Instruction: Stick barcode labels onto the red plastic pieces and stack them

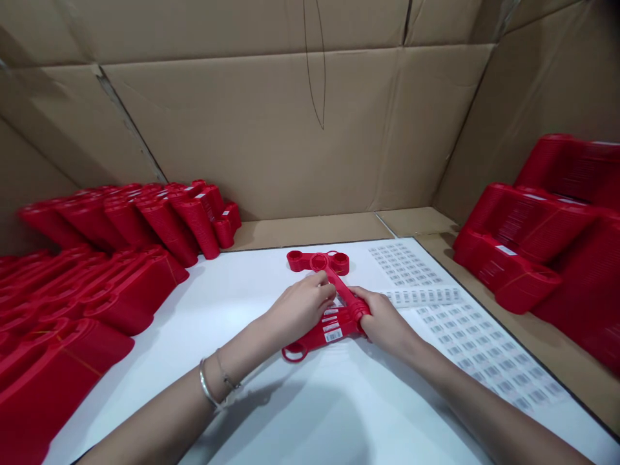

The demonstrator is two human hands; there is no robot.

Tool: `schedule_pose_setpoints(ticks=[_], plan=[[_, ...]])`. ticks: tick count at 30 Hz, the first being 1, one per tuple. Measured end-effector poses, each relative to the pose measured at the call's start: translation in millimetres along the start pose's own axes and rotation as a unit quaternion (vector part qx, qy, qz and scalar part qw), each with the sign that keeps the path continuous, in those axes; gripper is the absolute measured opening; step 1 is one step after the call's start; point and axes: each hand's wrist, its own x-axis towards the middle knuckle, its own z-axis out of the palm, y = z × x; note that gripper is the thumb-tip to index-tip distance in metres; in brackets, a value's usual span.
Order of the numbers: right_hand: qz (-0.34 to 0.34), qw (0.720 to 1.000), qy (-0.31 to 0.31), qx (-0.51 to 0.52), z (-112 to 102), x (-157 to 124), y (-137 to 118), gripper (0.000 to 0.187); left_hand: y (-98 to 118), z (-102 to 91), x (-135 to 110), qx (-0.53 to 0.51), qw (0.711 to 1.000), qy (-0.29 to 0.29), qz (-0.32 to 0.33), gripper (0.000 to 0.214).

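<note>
My left hand (300, 309) and my right hand (382, 321) meet over a small stack of flat red plastic parts (325, 332) on the white table (271, 400). The left fingers curl onto the top part, which tilts up and away. The right hand grips the stack's right end. White barcode labels (332, 335) show on the parts below. One single red part (317, 260) lies flat just beyond the hands.
Sheets of barcode stickers (477, 345) lie on the table to the right. Large piles of red parts (97, 271) fill the left side, and more stacks of red parts (542, 239) stand at the right. Cardboard walls (290, 129) enclose the back and sides.
</note>
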Motion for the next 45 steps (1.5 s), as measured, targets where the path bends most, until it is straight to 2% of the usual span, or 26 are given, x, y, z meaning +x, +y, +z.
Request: schedule_pose_setpoints(ticks=[3,6,11,16,31,35,38,42,45], plan=[[-0.014,1.0,0.001,-0.012,-1,-2,-2,0.063,-4,-13.8,0,-0.086,0.996,-0.005,-0.02,0.014],[-0.037,0.999,0.0,-0.024,0,-4,-7,0.066,-6,-23.2,1,-0.202,0.977,-0.024,-0.071,0.016],[-0.082,0.996,-0.007,-0.026,2,-10,-18,0.067,-7,-24.2,3,-0.335,0.936,-0.045,-0.096,0.016],[-0.083,0.996,-0.01,-0.011,2,-13,-21,0.063,-6,-23.8,2,-0.356,0.928,-0.044,-0.104,0.016],[-0.084,0.996,-0.016,0.001,1,-15,-24,0.061,-5,-22.7,3,-0.353,0.928,-0.037,-0.116,0.015],[-0.085,0.996,-0.016,0.009,2,-15,-24,0.064,-4,-22.1,3,-0.33,0.937,-0.025,-0.108,0.016],[-0.083,0.996,-0.015,0.026,2,-17,-25,0.065,-2,-20.0,1,-0.268,0.959,0.009,-0.092,0.017],[-0.085,0.995,-0.014,0.054,2,-19,-28,0.064,5,-13.8,-2,-0.073,0.99,0.111,-0.047,0.026],[-0.1,0.993,-0.009,0.063,1,-21,-29,0.062,7,-8.3,-4,0.092,0.978,0.185,0.0,0.036]])
